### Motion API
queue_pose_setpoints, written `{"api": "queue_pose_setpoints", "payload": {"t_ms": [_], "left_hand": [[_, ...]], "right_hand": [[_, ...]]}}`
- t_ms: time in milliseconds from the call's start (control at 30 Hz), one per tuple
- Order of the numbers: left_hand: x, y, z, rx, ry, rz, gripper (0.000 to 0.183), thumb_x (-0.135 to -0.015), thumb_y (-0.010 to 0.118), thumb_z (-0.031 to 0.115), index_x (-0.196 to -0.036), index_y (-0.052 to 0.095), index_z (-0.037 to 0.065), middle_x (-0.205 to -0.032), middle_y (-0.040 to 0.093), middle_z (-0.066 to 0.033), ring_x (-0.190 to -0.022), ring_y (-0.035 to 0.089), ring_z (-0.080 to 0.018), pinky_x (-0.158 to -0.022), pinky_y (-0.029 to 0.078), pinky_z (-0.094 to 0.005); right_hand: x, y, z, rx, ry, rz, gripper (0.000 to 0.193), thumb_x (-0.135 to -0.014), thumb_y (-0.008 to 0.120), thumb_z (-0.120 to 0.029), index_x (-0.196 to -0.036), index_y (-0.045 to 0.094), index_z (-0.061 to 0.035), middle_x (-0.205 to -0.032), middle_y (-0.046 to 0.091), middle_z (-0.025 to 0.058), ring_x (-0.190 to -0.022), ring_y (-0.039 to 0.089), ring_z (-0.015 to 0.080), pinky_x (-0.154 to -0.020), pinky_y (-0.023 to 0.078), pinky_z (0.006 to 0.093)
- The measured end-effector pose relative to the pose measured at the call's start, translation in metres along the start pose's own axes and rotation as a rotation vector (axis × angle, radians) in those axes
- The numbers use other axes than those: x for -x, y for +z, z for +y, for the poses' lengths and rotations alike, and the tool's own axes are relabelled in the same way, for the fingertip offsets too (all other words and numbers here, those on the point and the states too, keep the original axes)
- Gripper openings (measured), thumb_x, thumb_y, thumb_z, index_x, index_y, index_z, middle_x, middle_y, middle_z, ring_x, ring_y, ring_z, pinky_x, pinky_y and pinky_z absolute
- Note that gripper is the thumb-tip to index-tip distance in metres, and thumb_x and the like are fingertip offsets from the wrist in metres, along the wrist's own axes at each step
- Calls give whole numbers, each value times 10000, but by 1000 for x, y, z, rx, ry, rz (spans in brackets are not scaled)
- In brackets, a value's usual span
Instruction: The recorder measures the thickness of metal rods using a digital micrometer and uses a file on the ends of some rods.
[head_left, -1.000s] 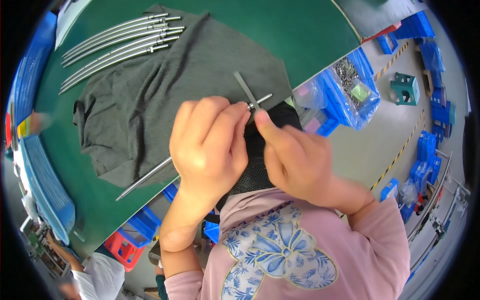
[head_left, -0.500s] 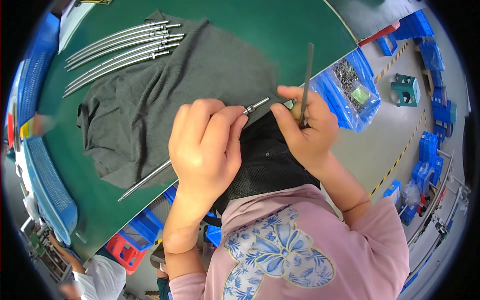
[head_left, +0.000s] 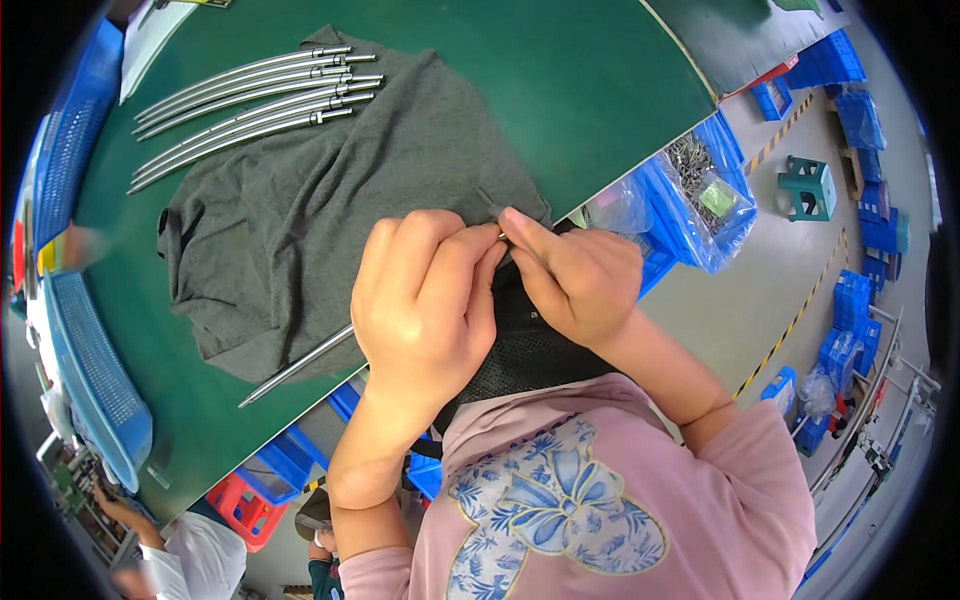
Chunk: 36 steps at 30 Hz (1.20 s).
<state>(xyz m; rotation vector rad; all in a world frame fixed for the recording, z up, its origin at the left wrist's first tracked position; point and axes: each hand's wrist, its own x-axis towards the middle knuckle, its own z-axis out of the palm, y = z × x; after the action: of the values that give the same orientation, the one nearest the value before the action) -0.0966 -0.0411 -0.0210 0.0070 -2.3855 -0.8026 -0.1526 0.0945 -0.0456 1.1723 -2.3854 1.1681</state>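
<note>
Right hand (head_left: 575, 285) has dropped back to the left hand (head_left: 425, 300) — both pinch the steel rod (head_left: 296, 366), tip lower-left.

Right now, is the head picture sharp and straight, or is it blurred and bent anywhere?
Head view: both hands, left and right, look sharp; the flat green table's edge bows from fisheye distortion; the curved shiny metal rods show mild glare; dark vignette surrounds the rim.

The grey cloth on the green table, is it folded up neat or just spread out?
Spread out, and rumpled. The grey cloth lies loosely open across the green table, wrinkled, with metal rods resting on its far edge.
</note>
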Motion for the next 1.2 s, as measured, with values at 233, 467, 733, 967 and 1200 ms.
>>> {"api": "queue_pose_setpoints", "payload": {"t_ms": [233,467,733,967,1200], "left_hand": [[0,-1,2,-12,-2,-5,159,-585,652,-12,-717,583,43,-685,488,-45,-572,451,-202,-485,371,-286],[1,-3,6,-64,-13,-1,162,-576,649,-16,-719,588,30,-691,496,-51,-583,467,-203,-497,376,-285],[-6,-7,12,27,-65,-1,178,-571,623,-68,-717,568,18,-706,498,-71,-564,513,-207,-489,421,-282],[-5,-1,8,53,-28,69,183,-608,616,-90,-761,589,7,-733,516,-73,-571,523,-201,-502,417,-274],[-21,0,-10,-37,-27,63,157,-650,599,-69,-785,590,9,-730,534,-89,-603,529,-232,-528,417,-296]], "right_hand": [[-8,-20,16,63,94,31,270,-703,643,-112,-965,616,-48,-540,542,47,-410,493,157,-402,380,247],[-11,-29,-1,-259,283,-46,174,-757,579,-78,-915,588,-9,-483,435,11,-401,387,53,-394,302,203],[-12,-29,1,-266,419,-99,85,-791,526,-51,-870,557,-41,-612,562,78,-461,526,152,-438,388,254],[-1,-32,-6,-255,454,-94,85,-773,569,-91,-713,567,-32,-556,540,99,-435,527,203,-411,379,281],[-14,-35,13,-49,442,30,148,-775,569,-107,-648,540,-35,-489,494,101,-394,486,229,-369,335,288]]}}
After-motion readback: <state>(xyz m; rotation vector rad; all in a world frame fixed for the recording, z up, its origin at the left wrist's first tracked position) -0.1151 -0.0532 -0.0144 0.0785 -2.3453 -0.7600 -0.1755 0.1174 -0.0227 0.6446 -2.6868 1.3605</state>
